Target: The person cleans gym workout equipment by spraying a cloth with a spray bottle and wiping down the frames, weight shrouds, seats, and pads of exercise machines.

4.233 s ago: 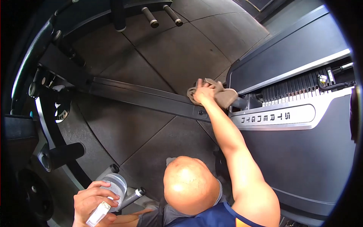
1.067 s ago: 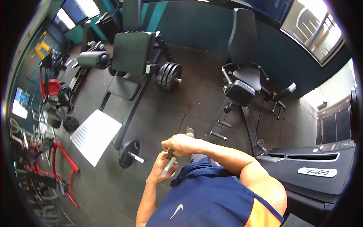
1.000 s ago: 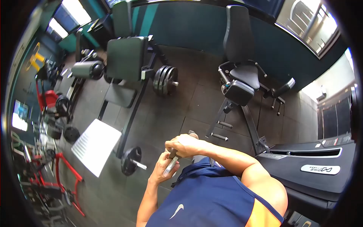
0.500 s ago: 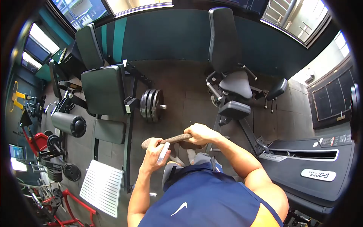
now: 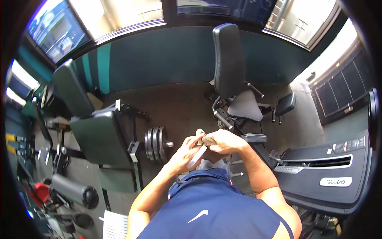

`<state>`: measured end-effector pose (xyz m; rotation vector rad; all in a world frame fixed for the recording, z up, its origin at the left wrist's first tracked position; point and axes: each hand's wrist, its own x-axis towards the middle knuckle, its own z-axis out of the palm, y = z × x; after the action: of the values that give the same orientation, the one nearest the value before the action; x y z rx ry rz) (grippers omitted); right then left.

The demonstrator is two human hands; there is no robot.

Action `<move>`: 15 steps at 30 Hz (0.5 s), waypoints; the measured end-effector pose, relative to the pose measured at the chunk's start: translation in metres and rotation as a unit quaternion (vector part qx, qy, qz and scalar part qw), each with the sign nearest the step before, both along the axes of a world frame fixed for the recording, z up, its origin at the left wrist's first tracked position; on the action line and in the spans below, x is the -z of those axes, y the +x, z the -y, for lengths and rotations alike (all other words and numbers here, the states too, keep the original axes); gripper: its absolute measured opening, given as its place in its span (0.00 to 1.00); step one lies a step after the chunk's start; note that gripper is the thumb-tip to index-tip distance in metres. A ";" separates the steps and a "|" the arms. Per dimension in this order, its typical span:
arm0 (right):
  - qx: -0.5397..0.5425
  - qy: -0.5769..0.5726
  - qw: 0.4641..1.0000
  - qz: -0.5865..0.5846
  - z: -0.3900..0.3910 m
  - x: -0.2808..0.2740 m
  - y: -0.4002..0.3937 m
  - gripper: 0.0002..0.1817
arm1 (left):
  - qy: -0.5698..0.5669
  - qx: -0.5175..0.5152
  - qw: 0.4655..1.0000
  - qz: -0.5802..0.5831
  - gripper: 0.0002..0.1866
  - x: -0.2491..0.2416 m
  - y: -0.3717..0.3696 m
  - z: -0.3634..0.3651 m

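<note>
Close in front of my waist, both hands are together on a brown, rough-looking strip of cloth [image 5: 208, 141], bunched up between them. My right hand [image 5: 230, 142] is closed around one end of it. My left hand [image 5: 185, 156] pinches the other end with its fingertips. A flat white bar-like object [image 5: 196, 157] lies against the left palm; its kind cannot be made out. My fingers hide much of the cloth. Below the hands, the navy top [image 5: 199, 207] and part of the grey shorts show.
Ahead to the right stands a machine with a grey padded seat [image 5: 245, 106]. Left of me is a padded bench machine [image 5: 101, 139] with weight plates [image 5: 155, 144]. A large black machine housing [image 5: 318, 171] stands close on my right. Windows line the far wall.
The cloth strip was stretched out sideways between my hands; now it is bunched up. My left hand has moved right and up to meet the right hand. The view has tilted upward.
</note>
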<state>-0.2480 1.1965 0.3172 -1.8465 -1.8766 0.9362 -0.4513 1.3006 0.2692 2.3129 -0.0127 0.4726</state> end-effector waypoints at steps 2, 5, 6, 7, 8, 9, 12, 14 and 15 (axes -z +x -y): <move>0.027 -0.004 0.999 0.018 -0.013 0.003 0.024 0.16 | -0.003 0.035 0.999 -0.030 0.25 0.005 0.033 -0.027; 0.069 -0.012 0.997 0.042 -0.039 0.015 0.066 0.13 | -0.024 0.060 0.997 -0.052 0.26 0.012 0.090 -0.070; 0.100 -0.046 0.994 0.018 -0.051 0.014 0.081 0.11 | -0.020 0.069 0.996 -0.048 0.26 0.019 0.112 -0.085; 0.131 -0.079 0.988 -0.009 -0.063 0.015 0.097 0.10 | -0.015 0.079 0.996 -0.046 0.26 0.028 0.135 -0.102; 0.119 -0.044 0.992 -0.004 -0.073 0.022 0.115 0.10 | 0.062 0.139 0.988 0.011 0.26 0.045 0.158 -0.124; 0.125 -0.019 0.992 -0.023 -0.083 0.032 0.135 0.09 | 0.051 0.152 0.987 -0.034 0.25 0.053 0.180 -0.141; 0.152 -0.011 0.987 -0.052 -0.101 0.035 0.188 0.09 | 0.002 0.183 0.976 -0.122 0.23 0.054 0.236 -0.172; 0.190 -0.035 0.977 -0.093 -0.102 0.021 0.219 0.10 | 0.005 0.221 0.971 -0.091 0.22 0.058 0.277 -0.194; 0.210 -0.044 0.970 -0.117 -0.102 0.017 0.231 0.10 | 0.015 0.241 0.967 -0.077 0.22 0.055 0.297 -0.204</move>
<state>-0.0169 1.2987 0.3001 -1.9755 -1.2582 1.0391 -0.1543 1.5042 0.2146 2.2659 -0.4976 0.0431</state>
